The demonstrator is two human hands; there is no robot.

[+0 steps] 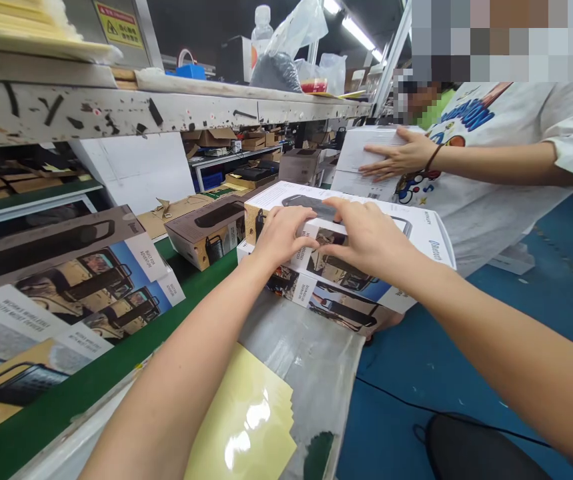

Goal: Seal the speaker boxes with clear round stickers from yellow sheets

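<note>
A printed product box (416, 227) lies in front of me on top of another similar box (346, 307), at the far end of a grey work surface (286, 340). My left hand (283, 233) rests on the upper box's left part, fingers bent over its near top edge. On the same box, farther right, my right hand (361, 233) lies with thumb and fingers apart. The two hands nearly meet at the box's near edge. Yellow glossy sheets (246, 413) lie below my left forearm.
More printed boxes (81, 267) stand on a green belt (11, 447) at left. A shelf (166, 110) carrying a bottle (261, 33) and bags crosses above. At right, a person in a white shirt (506, 140) touches a white box (356, 160). A black stool (476, 447) stands lower right.
</note>
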